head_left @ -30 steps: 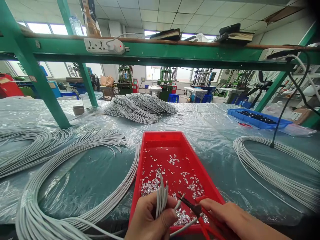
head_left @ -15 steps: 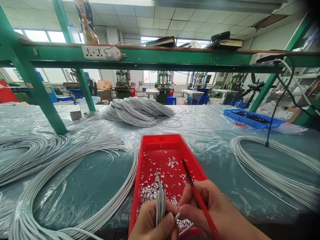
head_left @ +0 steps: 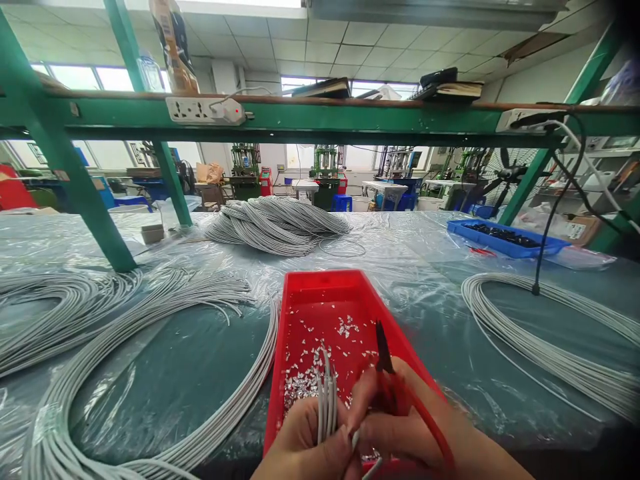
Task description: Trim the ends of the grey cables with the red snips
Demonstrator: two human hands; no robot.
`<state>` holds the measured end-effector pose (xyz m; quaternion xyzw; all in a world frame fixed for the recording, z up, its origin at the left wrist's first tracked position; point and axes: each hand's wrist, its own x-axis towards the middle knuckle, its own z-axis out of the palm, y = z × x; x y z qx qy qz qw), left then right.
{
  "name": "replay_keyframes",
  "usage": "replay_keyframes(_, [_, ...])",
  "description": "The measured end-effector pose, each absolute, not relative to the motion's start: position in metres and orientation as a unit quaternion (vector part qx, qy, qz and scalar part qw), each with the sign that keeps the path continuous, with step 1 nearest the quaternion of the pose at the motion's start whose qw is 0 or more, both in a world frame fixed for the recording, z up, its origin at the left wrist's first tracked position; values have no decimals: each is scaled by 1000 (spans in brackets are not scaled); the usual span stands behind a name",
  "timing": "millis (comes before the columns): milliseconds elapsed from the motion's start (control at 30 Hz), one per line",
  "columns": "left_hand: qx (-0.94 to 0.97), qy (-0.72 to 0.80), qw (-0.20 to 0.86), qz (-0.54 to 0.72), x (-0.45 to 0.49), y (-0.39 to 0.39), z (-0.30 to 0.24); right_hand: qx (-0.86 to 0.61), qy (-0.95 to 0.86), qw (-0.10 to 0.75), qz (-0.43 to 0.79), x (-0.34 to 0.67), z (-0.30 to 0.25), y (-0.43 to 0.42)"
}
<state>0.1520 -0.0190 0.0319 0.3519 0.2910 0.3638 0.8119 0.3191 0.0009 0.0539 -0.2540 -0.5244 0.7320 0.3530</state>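
My left hand (head_left: 307, 440) is closed around a small bunch of grey cables (head_left: 327, 403), whose ends stick up between thumb and fingers. In my right hand (head_left: 415, 413) is a pair of scissors (head_left: 383, 347) with dark blades and red handles, the tips pointing up and away. The right thumb and fingertips also pinch at a single cable end close to my left thumb; that end is mostly hidden. Both hands are over the near end of a red tray (head_left: 320, 279), where silvery foil scraps (head_left: 303, 385) lie scattered.
Coiled grey cables (head_left: 170, 320) lie to the left, another coil (head_left: 540, 333) to the right. A big cable heap (head_left: 275, 225) sits beyond the tray. At the far right stands a blue tray (head_left: 540, 251) of black parts. A green shelf frame (head_left: 350, 121) crosses overhead.
The scissors have turned more upright, and their blades show as a wider pair. My right fingertips have come in against my left thumb at the cable end.
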Motion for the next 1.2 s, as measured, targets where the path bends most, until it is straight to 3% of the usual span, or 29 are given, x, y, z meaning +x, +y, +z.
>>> replay_keyframes(167, [347,251,837,340,151,-13,34,-320,-564,400,647,306,55,3])
replay_keyframes(367, [295,369,731,493,163,-19,31,-450,-670,454,377,313,54,-1])
replay_keyframes(500, [302,408,673,538,167,-21,33,-507,-702,354,354,331,59,11])
replay_keyframes(933, [166,400,711,555,175,-19,30,-550,-735,24,395,386,48,-17])
replay_keyframes(1200, [207,420,704,534,175,-25,31,-544,-740,-6,396,373,78,-17])
